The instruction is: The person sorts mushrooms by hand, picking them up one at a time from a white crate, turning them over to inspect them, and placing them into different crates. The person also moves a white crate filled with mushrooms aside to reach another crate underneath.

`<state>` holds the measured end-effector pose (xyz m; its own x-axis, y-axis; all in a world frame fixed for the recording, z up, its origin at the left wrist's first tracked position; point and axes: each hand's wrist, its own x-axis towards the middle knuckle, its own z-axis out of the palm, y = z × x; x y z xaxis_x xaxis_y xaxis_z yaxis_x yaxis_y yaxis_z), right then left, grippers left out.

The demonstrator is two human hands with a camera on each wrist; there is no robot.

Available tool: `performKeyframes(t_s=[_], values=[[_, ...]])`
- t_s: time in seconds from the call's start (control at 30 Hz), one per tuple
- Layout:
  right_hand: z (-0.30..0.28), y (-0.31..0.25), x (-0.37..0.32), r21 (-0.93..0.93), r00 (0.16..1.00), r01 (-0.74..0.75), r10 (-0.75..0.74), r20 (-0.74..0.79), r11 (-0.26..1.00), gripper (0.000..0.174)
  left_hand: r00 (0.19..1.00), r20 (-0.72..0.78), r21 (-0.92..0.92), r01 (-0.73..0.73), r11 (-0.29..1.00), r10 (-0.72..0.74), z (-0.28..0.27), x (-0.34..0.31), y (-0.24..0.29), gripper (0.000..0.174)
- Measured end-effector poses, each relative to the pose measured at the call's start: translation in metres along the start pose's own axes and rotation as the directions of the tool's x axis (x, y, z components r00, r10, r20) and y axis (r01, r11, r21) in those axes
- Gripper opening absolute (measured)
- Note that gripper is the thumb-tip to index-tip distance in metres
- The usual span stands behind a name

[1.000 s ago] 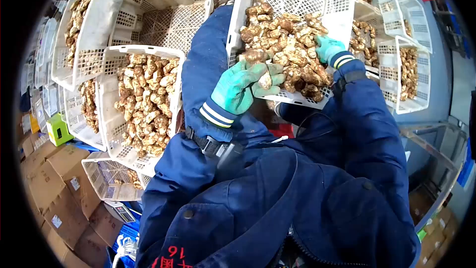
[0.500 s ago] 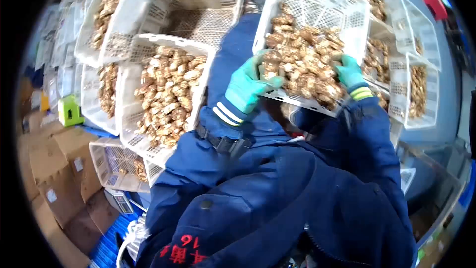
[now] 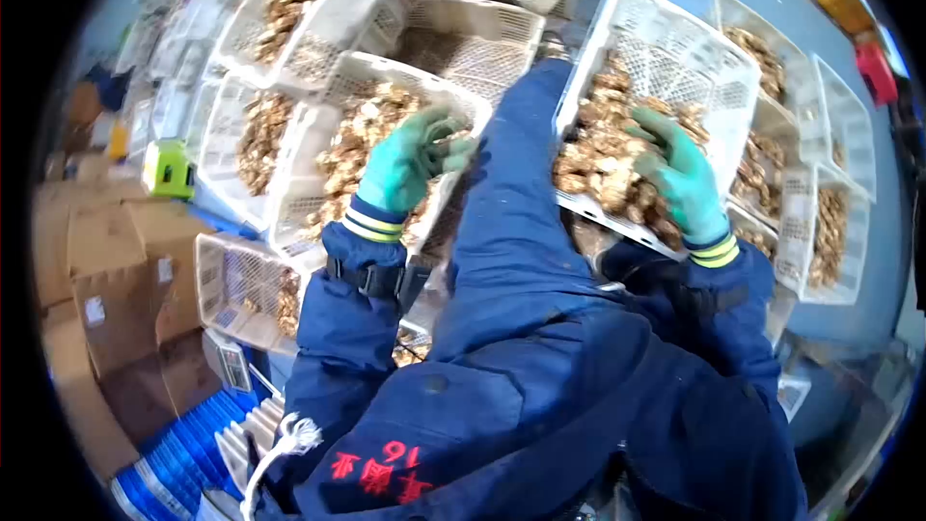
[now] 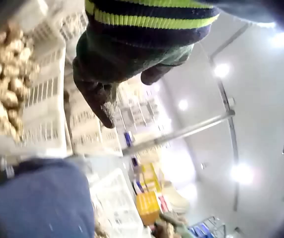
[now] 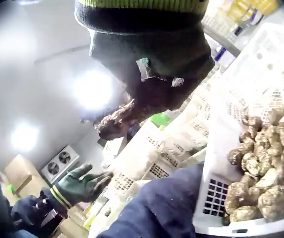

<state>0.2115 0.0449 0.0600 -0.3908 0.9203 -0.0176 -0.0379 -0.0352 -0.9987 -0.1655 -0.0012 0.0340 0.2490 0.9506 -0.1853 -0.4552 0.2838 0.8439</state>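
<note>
My left hand (image 3: 410,159), in a green glove, hovers over a white plastic crate (image 3: 463,96) heaped with lumpy brown-and-cream mushrooms (image 3: 338,164). Its fingers are loosely extended with nothing between them, as the left wrist view also shows. My right hand (image 3: 687,178), gloved alike, is over the near right part of a second, tilted white crate (image 3: 709,63), which holds more mushrooms (image 3: 603,169). In the right wrist view, a brown, knobbly mushroom (image 5: 116,119) juts from the right hand's curled fingers; part of it is hidden by the glove.
My blue trouser leg (image 3: 516,198) lies between the two crates. A mostly bare crate (image 3: 492,34) stands beyond, and several mushroom crates flank both sides. Cardboard boxes (image 3: 106,241), a lime-green item (image 3: 169,169) and a small scale (image 3: 230,362) are at the left.
My left hand has moved from the right crate, where it held a mushroom, leftward over the left crate, its fingers now loosened. The right hand has lifted slightly. The head view has shifted left.
</note>
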Motion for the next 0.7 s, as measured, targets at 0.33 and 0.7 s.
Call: performKeyframes(t_s=[0.33,0.7], values=[[0.019,-0.053,-0.012,0.122,0.997,0.079,-0.08,0.005,0.989,0.051,0.916,0.401,0.301,-0.1,0.949,-0.03,0.163,0.024,-0.047,0.041],[0.02,-0.043,-0.017,0.195,0.98,-0.051,0.011,0.201,0.979,0.057,0.852,0.449,-0.262,0.414,0.872,-0.27,0.153,0.026,-0.061,0.043]])
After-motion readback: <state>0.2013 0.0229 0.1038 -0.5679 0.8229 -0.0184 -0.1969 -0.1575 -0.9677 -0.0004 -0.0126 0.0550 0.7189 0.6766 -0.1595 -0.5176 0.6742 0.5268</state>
